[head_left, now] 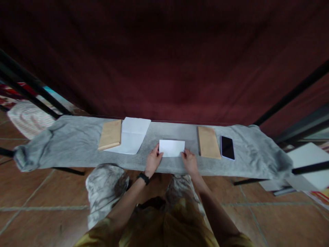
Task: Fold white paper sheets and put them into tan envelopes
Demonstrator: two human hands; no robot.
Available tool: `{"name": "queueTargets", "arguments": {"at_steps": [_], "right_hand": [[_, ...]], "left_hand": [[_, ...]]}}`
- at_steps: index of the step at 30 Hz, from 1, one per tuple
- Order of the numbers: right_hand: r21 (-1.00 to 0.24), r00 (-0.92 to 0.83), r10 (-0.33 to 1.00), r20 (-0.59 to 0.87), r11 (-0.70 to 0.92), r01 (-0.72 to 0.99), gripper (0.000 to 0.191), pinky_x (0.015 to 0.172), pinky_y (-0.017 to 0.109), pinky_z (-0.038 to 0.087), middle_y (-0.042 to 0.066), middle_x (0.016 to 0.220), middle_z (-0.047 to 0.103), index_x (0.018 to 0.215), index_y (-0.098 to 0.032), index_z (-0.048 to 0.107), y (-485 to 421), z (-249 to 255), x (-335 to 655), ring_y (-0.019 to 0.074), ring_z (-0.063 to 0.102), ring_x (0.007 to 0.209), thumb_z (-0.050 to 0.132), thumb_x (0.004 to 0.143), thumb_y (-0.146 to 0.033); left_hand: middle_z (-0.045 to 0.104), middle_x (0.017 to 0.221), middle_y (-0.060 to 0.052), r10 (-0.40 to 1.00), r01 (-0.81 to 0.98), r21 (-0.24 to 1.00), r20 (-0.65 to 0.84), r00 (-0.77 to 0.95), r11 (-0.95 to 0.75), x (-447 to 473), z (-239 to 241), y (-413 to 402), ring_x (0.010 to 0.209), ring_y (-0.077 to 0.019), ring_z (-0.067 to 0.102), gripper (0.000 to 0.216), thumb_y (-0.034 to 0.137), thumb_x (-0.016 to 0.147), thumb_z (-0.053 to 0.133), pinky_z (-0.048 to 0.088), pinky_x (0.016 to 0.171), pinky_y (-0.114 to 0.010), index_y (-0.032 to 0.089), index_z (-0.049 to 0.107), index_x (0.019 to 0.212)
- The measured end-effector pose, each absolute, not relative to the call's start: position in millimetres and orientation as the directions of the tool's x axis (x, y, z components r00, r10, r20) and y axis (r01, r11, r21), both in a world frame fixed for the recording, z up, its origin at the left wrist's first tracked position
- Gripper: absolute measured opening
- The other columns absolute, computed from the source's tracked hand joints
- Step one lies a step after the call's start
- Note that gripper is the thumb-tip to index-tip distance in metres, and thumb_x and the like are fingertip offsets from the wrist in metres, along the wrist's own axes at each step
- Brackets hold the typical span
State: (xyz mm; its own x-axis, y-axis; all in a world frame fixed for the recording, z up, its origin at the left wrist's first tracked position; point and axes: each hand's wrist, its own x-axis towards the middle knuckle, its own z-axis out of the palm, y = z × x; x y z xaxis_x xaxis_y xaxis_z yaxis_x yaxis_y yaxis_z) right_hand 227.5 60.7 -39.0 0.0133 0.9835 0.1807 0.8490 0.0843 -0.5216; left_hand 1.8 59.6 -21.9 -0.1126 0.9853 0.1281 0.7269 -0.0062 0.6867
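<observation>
A small white rectangle of paper [172, 148], seemingly folded, is held level between both hands over the grey cloth [174, 132]. My left hand [153, 159] pinches its left end, thumb on the near side. At the right end, my right hand [189, 161] grips the paper the same way. Left of my hands lie larger white sheets [133, 133] with a crease across them, partly under a brown envelope-like packet [110, 134]. To the right of my right hand rests a second brown packet [208, 142].
A phone [227, 148] with a dark screen lies right of the second packet. The cloth drapes over a narrow bench in front of my knees. Behind it hangs a dark red curtain [169, 85]. Black metal bars [290, 94] slant up at both ends.
</observation>
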Motion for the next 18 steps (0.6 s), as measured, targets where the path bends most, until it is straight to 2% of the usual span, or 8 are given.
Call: {"name": "queueTargets", "arguments": {"at_steps": [2, 6, 9, 13, 18], "right_hand": [[-0.494, 0.028, 0.979, 0.204, 0.078, 0.866, 0.028, 0.089, 0.032, 0.046, 0.009, 0.112, 0.072, 0.121, -0.02, 0.059, 61, -40, 224, 0.0214, 0.068, 0.099, 0.043, 0.099, -0.03], [-0.415, 0.043, 0.973, 0.228, 0.057, 0.908, 0.036, 0.094, 0.036, 0.044, 0.014, 0.122, 0.068, 0.133, -0.017, 0.051, 62, -39, 218, 0.0241, 0.065, 0.107, 0.042, 0.1, -0.029], [-0.373, 0.048, 0.979, 0.197, 0.03, 0.927, 0.041, 0.093, 0.038, 0.044, 0.017, 0.124, 0.065, 0.138, -0.016, 0.047, 63, -38, 215, 0.0258, 0.065, 0.107, 0.041, 0.1, -0.029], [-0.36, 0.027, 0.974, 0.225, 0.058, 0.931, 0.041, 0.093, 0.04, 0.043, 0.017, 0.117, 0.067, 0.137, -0.016, 0.05, 63, -39, 215, 0.0278, 0.064, 0.105, 0.04, 0.1, -0.028], [-0.34, 0.023, 0.976, 0.215, 0.053, 0.939, 0.039, 0.091, 0.039, 0.043, 0.016, 0.117, 0.065, 0.135, -0.016, 0.053, 61, -39, 215, 0.027, 0.062, 0.103, 0.04, 0.101, -0.029]], "left_hand": [[0.068, 0.084, -0.002, 0.983, 0.756, 0.654, 0.13, -0.126, 0.011, 5, -20, 58, 0.079, -0.0197, 0.065, 0.062, 0.025, 0.088, 0.058, 0.051, 0.078, -0.031, 0.017, 0.04, 0.147], [0.07, 0.092, -0.006, 0.981, 0.848, 0.529, 0.145, -0.126, 0.031, 12, -17, 54, 0.084, -0.0227, 0.066, 0.066, 0.028, 0.091, 0.051, 0.052, 0.078, -0.033, 0.016, 0.031, 0.152], [0.07, 0.103, -0.01, 0.978, 0.906, 0.423, 0.185, -0.095, 0.008, 15, -18, 53, 0.093, -0.0247, 0.066, 0.063, 0.03, 0.092, 0.046, 0.051, 0.084, -0.034, 0.015, 0.031, 0.152], [0.071, 0.107, -0.011, 0.977, 0.955, 0.295, 0.209, -0.05, -0.015, 18, -18, 53, 0.104, -0.0268, 0.063, 0.057, 0.028, 0.094, 0.042, 0.048, 0.094, -0.037, 0.015, 0.035, 0.149], [0.067, 0.115, -0.016, 0.987, 0.972, 0.234, 0.159, -0.038, 0.0, 23, -10, 50, 0.112, -0.0314, 0.058, 0.052, 0.025, 0.096, 0.039, 0.045, 0.1, -0.044, 0.012, 0.04, 0.146]]}}
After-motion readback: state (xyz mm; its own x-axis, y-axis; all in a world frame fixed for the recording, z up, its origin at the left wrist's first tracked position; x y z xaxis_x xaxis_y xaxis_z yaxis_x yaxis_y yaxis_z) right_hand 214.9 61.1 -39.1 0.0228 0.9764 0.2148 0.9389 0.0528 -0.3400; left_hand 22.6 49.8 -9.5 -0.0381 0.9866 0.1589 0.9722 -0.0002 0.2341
